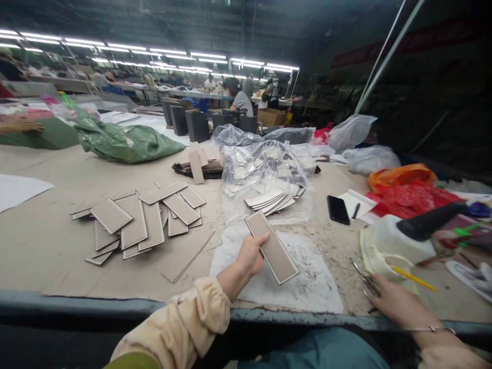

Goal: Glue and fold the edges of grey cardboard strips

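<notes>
Above the white sheet [307, 294], my left hand [249, 256] pinches a beige rectangular panel [272, 247] with a pale border and dark edge, thumb on top. At the right, my right hand [395, 302] has its fingers closed at the handles of metal scissors [365, 281], low over the table; part of the grip is hidden. Similar panels [132, 223] lie in a loose pile on the left. Curved white-edged pieces [271, 199] spill from a clear plastic bag [265, 159] beyond the sheet.
A white bottle with a black nozzle [403, 238], a yellow pen [414, 278] and a phone [338, 210] lie to the right, near red plastic bags [411, 197]. A green bag [126, 143] sits far left, beside another person's hand [21, 124]. Dark boxes [198, 125] stand behind.
</notes>
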A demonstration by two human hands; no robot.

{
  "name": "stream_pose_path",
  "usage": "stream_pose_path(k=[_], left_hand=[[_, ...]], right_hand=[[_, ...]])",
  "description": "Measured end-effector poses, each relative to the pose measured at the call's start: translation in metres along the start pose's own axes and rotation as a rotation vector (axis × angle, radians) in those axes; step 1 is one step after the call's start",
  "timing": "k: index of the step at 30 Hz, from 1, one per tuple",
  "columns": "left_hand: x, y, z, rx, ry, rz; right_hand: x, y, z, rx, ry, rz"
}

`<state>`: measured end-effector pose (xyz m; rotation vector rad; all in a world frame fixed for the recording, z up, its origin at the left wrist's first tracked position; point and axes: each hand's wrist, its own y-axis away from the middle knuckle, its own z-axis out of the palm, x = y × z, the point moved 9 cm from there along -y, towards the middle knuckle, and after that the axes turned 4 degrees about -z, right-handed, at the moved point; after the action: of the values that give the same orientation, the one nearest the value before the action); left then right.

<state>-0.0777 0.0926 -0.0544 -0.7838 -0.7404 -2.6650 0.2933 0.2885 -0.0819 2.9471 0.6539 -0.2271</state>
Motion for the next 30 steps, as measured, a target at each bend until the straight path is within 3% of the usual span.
stream_pose_path(k=[4, 7, 11, 13, 17, 20, 24, 30], left_hand=[[-0.009, -0.017, -0.005, -0.003, 0.059, -0.063], [-0.014, -0.023, -0.012, -0.006, 0.106, -0.091], [-0.014, -0.025, -0.013, -0.016, 0.153, -0.109], [-0.014, -0.025, -0.013, -0.014, 0.164, -0.112], [-0.014, -0.024, -0.016, -0.004, 0.174, -0.096], [-0.014, -0.024, -0.018, -0.001, 0.173, -0.086], [-0.019, -0.023, -0.013, -0.045, 0.156, -0.123], [-0.024, -0.019, -0.003, -0.11, 0.154, -0.181]], right_hand=[[-0.021, 0.007, -0.009, -0.131, -0.044, 0.076], [-0.05, 0.028, -0.018, -0.149, -0.37, 0.162], [-0.119, 0.049, -0.03, -0.035, -0.986, 0.158], [-0.158, 0.051, -0.033, -0.008, -1.046, 0.102], [-0.224, 0.049, -0.038, 0.023, -0.749, -0.101], [-0.257, 0.054, -0.039, 0.041, -0.459, -0.28], [-0.275, 0.064, -0.037, 0.045, -0.257, -0.429], [-0.279, 0.072, -0.044, 0.1, -0.065, -0.471]])
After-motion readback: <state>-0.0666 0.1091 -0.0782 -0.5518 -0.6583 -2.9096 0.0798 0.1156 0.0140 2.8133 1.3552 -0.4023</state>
